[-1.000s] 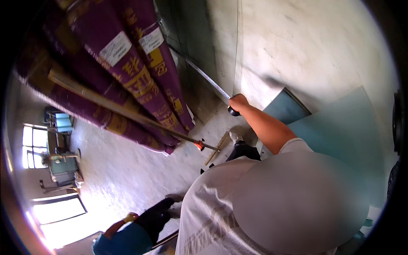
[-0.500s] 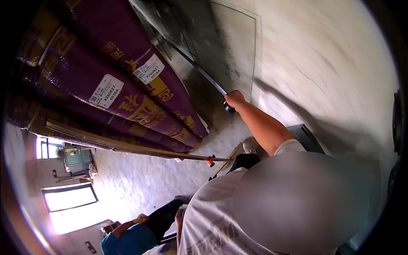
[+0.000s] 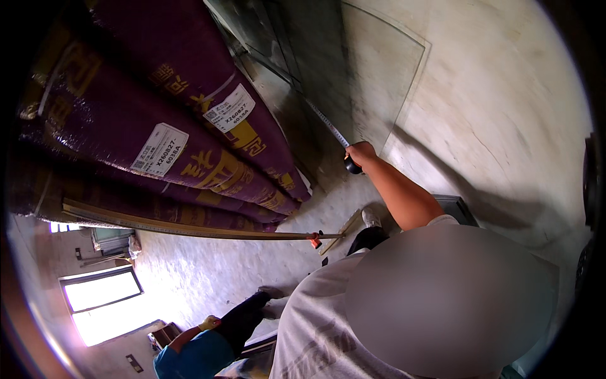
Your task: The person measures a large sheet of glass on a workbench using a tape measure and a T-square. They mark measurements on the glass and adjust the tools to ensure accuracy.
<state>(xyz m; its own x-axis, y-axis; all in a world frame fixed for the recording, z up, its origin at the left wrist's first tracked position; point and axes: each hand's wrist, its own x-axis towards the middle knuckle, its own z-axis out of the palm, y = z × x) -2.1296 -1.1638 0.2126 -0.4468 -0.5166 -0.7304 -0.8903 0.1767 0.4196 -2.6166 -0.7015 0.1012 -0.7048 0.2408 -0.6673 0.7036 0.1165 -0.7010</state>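
My right hand (image 3: 361, 153) is closed around a black tape measure (image 3: 352, 165), with my bare arm stretched forward. The pulled-out tape blade (image 3: 329, 123) runs away from the hand, up and to the left, toward the foot of some glass panes (image 3: 379, 82) leaning on the wall. Where the blade ends I cannot make out. My left hand does not show. Left of the tape stand several tall columns (image 3: 202, 170) wrapped in purple plastic with yellow print and white labels.
A long, marked straight rule (image 3: 189, 228) with an orange piece (image 3: 315, 240) slants along the columns. A wooden strip (image 3: 344, 230) lies on the floor near a shoe (image 3: 371, 218). A co-worker in a blue top (image 3: 196, 355) is at the lower left, near a bright window (image 3: 104, 297).
My right hand has moved slightly right and down with the tape measure, and less of the blade shows. A hand beside the grey shirt's left edge is no longer visible.
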